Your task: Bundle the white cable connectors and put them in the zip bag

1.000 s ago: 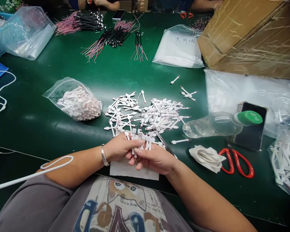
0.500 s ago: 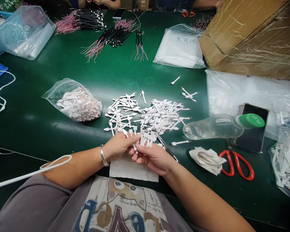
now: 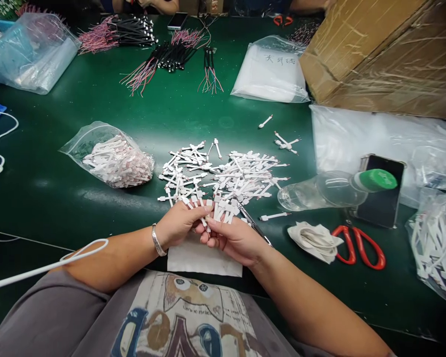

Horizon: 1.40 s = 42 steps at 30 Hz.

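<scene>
My left hand [image 3: 182, 221] pinches a few short white cables with plug ends, fanned out between thumb and fingers. Close against it, my right hand [image 3: 235, 237] grips several more short white cables [image 3: 226, 209], their plugs pointing away from me. The fingertips of both hands meet, which hides the lower cable ends. Just beyond lies a loose pile of the same short white cables [image 3: 247, 173] on the green table [image 3: 107, 101]. Beneath my hands is a white sheet [image 3: 204, 258]. A dark, slim metal tool [image 3: 254, 224] lies partly behind my right hand.
Left of the pile sits a clear bag of short cables [image 3: 119, 158]. To the right are a bottle with a green cap [image 3: 377, 179], a phone [image 3: 379, 198], red-handled scissors [image 3: 369, 250] and a cardboard box [image 3: 364, 54]. A white cord [image 3: 48, 267] crosses my left forearm.
The whole view has shifted slightly, so table items appear a little further left. Both hands stay together on the cables, with only slight finger movement.
</scene>
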Each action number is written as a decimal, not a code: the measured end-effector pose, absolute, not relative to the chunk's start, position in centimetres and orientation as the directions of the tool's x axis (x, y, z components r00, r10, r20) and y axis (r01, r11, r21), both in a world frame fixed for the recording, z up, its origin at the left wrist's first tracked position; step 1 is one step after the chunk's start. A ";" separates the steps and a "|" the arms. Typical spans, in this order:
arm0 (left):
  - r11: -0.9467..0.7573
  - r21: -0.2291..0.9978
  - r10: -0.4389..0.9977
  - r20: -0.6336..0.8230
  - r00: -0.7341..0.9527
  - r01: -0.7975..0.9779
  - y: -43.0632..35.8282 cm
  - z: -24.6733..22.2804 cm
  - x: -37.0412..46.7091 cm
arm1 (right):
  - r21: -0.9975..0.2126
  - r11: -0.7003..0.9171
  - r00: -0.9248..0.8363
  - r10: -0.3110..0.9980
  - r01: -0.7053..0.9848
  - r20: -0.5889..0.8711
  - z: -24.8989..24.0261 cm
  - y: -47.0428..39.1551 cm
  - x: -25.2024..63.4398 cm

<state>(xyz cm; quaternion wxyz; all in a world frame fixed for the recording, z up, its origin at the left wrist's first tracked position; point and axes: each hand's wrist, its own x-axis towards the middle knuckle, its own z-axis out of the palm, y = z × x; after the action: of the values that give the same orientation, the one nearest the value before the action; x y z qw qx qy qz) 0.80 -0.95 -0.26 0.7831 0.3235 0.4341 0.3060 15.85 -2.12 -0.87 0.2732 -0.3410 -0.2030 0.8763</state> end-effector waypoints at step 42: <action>0.564 0.823 0.740 -0.466 0.485 -0.068 -1.9 0.0 0.8 | -0.600 -0.753 -0.726 0.568 -0.269 -0.388 -1.8 -2.5 15.7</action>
<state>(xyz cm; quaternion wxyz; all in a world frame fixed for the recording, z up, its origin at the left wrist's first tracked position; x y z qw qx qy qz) 0.85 -1.91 0.00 0.7702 0.3865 0.4344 0.2624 15.66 -2.50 -1.76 0.2348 -0.2864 -0.2612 0.8914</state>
